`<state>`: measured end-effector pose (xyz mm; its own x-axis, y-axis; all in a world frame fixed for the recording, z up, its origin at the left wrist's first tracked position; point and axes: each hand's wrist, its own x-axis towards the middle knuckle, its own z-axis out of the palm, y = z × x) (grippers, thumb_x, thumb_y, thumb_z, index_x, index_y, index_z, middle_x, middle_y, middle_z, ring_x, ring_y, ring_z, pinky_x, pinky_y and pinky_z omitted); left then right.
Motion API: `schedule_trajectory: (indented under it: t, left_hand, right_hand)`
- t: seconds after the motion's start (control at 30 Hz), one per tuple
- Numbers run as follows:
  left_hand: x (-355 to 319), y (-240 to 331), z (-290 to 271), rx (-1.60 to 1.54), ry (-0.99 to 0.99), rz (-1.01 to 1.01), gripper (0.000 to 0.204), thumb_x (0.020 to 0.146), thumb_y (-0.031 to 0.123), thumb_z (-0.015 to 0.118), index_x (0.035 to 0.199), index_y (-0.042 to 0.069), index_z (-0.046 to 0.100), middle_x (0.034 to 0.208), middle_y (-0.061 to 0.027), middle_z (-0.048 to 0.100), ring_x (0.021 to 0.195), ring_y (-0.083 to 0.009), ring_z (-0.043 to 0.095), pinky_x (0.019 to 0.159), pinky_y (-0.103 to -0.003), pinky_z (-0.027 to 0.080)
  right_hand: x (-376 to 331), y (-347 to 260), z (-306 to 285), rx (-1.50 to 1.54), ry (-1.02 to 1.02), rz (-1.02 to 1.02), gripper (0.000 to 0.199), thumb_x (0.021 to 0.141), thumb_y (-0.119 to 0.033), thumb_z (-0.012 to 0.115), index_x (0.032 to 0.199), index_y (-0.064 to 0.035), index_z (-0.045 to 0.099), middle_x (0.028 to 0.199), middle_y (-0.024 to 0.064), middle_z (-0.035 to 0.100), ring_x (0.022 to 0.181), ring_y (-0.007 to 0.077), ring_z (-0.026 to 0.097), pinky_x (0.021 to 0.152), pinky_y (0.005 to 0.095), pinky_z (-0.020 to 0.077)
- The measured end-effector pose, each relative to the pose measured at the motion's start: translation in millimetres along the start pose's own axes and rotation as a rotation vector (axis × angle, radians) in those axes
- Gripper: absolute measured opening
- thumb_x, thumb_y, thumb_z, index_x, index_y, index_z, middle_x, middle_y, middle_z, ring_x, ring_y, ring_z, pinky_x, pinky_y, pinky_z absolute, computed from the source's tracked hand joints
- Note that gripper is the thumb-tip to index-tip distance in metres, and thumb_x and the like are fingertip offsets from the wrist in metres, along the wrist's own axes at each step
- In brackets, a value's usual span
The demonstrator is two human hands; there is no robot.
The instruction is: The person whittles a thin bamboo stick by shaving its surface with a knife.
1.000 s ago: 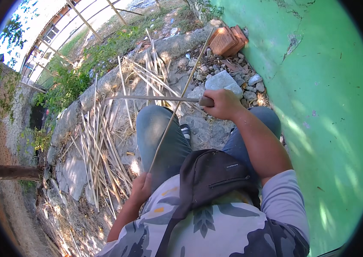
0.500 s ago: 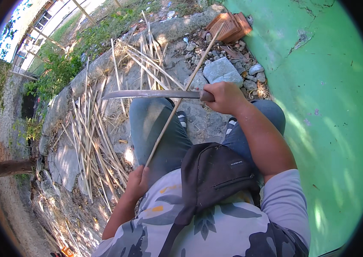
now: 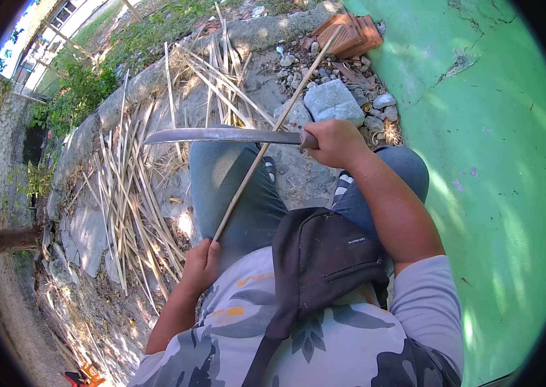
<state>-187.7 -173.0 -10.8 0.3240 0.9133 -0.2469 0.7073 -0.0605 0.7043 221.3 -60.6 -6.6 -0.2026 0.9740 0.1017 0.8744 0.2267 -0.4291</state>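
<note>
My right hand (image 3: 339,144) is closed round the handle of a machete (image 3: 215,135). Its long, slightly curved blade points left, roughly level, above my left knee. A long thin bamboo strip (image 3: 242,186) runs slantwise from my left hand up toward the roof tiles, crossing the blade near the handle. At my left hip, my left hand (image 3: 201,266) grips the strip's near end, thumb along it. The blade appears to touch the strip, with the strip's far part rising beyond it.
Many similar pale strips (image 3: 132,200) lie piled on the ground to the left, with more strips (image 3: 224,87) ahead. A pale stone block (image 3: 333,103), rubble and orange roof tiles (image 3: 349,36) sit beyond my right hand. A green wall (image 3: 479,193) stands on the right.
The machete has shifted slightly left along with my right hand. My left hand sits slightly farther left, still holding the strip. The whole view has shifted a little.
</note>
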Motion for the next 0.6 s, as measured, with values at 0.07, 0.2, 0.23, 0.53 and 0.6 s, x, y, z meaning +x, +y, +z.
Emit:
schedule_trajectory:
  t: [0.07, 0.2, 0.23, 0.53, 0.6]
  left_hand:
    - [4, 9, 0, -0.033, -0.014, -0.028, 0.042, 0.106, 0.034, 0.050, 0.082, 0.000, 0.050, 0.064, -0.0211, 0.051, 0.054, -0.0330, 0.048, 0.056, -0.043, 0.041]
    - [7, 8, 2, -0.005, -0.014, -0.005, 0.042, 0.106, 0.033, 0.048, 0.082, 0.000, 0.050, 0.064, -0.0205, 0.050, 0.055, -0.0295, 0.047, 0.056, -0.042, 0.041]
    - [6, 5, 2, -0.005, -0.010, -0.005, 0.042, 0.106, 0.033, 0.048, 0.082, 0.000, 0.050, 0.064, -0.0205, 0.050, 0.055, -0.0295, 0.047, 0.056, -0.042, 0.041]
    - [9, 12, 1, -0.033, -0.028, -0.012, 0.042, 0.107, 0.032, 0.048, 0.081, 0.000, 0.048, 0.061, -0.0172, 0.046, 0.055, -0.0270, 0.044, 0.056, -0.042, 0.039]
    - [10, 4, 0, -0.026, -0.030, 0.005, 0.042, 0.107, 0.033, 0.047, 0.081, 0.000, 0.048, 0.062, -0.0176, 0.047, 0.055, -0.0279, 0.044, 0.056, -0.042, 0.039]
  right_hand:
    - [0, 6, -6, -0.068, 0.053, 0.075, 0.016, 0.076, -0.025, 0.071, 0.088, -0.0145, 0.067, 0.080, 0.0132, 0.071, 0.080, 0.0369, 0.070, 0.070, 0.0507, 0.0543]
    - [2, 21, -4, -0.097, 0.046, 0.125, 0.016, 0.076, -0.024, 0.071, 0.089, -0.0145, 0.067, 0.080, 0.0131, 0.070, 0.079, 0.0369, 0.070, 0.070, 0.0506, 0.0544]
    - [-2, 18, -2, -0.071, 0.062, 0.098, 0.017, 0.076, -0.024, 0.071, 0.089, -0.0144, 0.067, 0.080, 0.0132, 0.070, 0.080, 0.0369, 0.070, 0.070, 0.0506, 0.0544]
    - [3, 14, 5, -0.076, 0.010, 0.055, 0.019, 0.075, -0.024, 0.073, 0.088, -0.0124, 0.065, 0.077, 0.0141, 0.068, 0.076, 0.0386, 0.068, 0.066, 0.0499, 0.0525]
    - [2, 16, 7, -0.063, 0.036, 0.030, 0.018, 0.075, -0.024, 0.073, 0.087, -0.0131, 0.065, 0.077, 0.0139, 0.068, 0.077, 0.0384, 0.068, 0.067, 0.0505, 0.0525]
